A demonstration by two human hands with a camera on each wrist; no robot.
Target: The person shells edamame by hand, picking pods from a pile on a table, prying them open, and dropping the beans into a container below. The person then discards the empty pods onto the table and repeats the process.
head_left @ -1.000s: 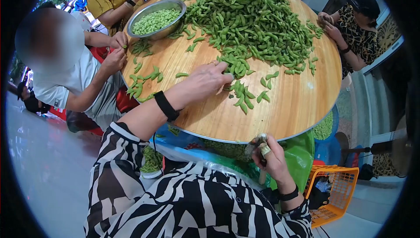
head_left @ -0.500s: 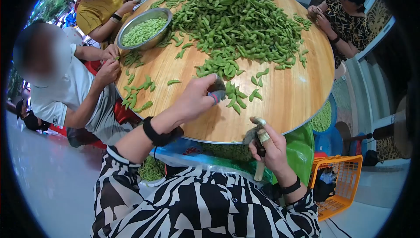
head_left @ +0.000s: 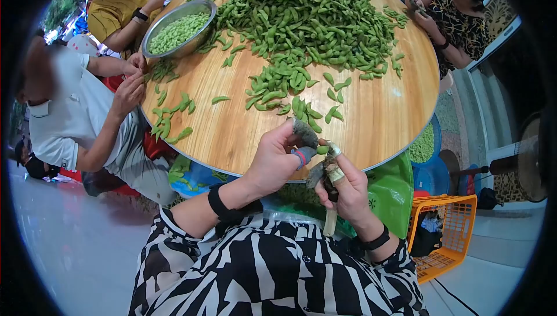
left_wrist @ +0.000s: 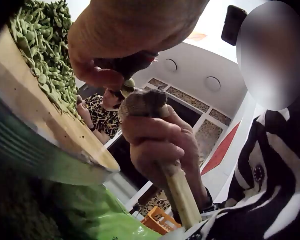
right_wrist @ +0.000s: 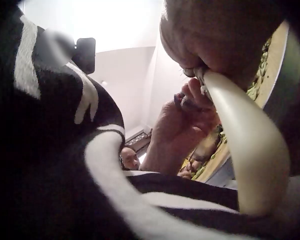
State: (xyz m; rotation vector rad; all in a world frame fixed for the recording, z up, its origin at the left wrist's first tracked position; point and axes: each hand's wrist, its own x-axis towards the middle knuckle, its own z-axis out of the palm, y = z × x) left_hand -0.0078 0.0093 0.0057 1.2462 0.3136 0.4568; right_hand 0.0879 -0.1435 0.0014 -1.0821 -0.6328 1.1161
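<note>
The left hand (head_left: 272, 159), with dark coverings on its fingertips, pinches a green pod (head_left: 322, 149) at the table's near edge. Close beside it, the right hand (head_left: 351, 191) grips a tool with a pale handle (head_left: 330, 223); its covered thumb and finger are at the pod's other end. The left wrist view shows the right hand (left_wrist: 157, 140) curled round the pale handle (left_wrist: 182, 195). In the right wrist view the handle (right_wrist: 250, 145) hides much of the fingers. A large heap of pods (head_left: 307, 20) lies across the round table (head_left: 371, 136), with loose pods (head_left: 304, 110) nearer the hands.
A metal bowl of shelled beans (head_left: 178, 33) stands at the table's left. People sit at the left (head_left: 81, 101) and far right (head_left: 455, 23). An orange crate (head_left: 444, 235), a green bag (head_left: 391, 191) and a blue tub of beans (head_left: 422, 143) are at the lower right.
The left hand has drawn back from the loose pods on the table to the right hand, now with a pod in its fingertips. The right hand keeps its hold on the tool.
</note>
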